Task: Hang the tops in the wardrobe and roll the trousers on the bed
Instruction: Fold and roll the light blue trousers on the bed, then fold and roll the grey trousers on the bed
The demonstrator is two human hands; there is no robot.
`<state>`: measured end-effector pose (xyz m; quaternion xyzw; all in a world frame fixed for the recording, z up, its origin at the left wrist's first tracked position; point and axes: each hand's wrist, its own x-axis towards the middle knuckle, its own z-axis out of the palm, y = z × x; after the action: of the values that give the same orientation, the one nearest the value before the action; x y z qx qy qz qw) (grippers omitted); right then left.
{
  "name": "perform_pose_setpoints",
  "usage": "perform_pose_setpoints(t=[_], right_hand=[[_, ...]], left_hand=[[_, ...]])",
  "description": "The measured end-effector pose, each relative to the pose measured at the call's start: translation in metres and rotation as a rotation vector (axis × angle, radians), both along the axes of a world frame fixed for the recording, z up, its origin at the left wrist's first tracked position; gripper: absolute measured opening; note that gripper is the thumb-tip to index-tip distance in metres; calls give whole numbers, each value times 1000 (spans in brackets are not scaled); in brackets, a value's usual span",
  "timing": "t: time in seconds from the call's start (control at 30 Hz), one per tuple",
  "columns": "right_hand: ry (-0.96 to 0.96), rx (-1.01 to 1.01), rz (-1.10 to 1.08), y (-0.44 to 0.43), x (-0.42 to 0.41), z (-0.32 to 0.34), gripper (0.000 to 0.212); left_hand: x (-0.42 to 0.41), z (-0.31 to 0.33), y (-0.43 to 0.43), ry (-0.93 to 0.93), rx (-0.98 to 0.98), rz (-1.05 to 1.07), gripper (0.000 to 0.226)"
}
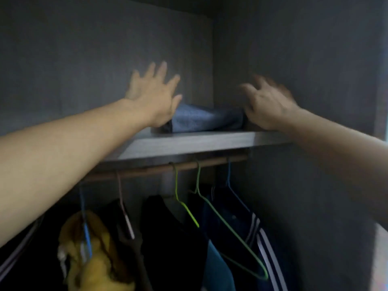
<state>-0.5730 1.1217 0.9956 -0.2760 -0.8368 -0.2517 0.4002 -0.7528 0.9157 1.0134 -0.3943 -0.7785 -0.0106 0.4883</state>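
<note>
Two spread hands, left hand [154, 95], right hand [269, 106] (blurred), flanking folded jeans [206, 119] on shelf [189, 143], hangers [228, 225] below.

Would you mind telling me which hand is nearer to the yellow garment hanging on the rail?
Left. The left hand is up at the shelf, roughly above the yellow garment that hangs at lower left. The right hand is at the same height, further to the right.

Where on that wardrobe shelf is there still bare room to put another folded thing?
The shelf is bare along its front edge and to the left of the folded blue jeans, behind the left hand. The right corner is taken: the jeans sit there, with the right hand beside them. Below, the rail is crowded with hangers and dark tops.
</note>
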Motion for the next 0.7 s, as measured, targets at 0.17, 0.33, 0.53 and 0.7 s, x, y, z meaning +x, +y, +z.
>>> perform_pose_setpoints(t=[0.17,0.33,0.53,0.7], right_hand=[[121,181,-56,-59,73,-62,55],[213,221,-197,-91,170,-126,58],[194,71,-450,-92,324,-237,69],[35,-66,-591,-82,458,-305,75]], left_hand=[[64,-49,-20,23,300,-394,61],[144,-123,3,-91,423,-632,64],[256,-236,39,-227,304,-787,68],[353,-282,81,-209,137,-900,69]])
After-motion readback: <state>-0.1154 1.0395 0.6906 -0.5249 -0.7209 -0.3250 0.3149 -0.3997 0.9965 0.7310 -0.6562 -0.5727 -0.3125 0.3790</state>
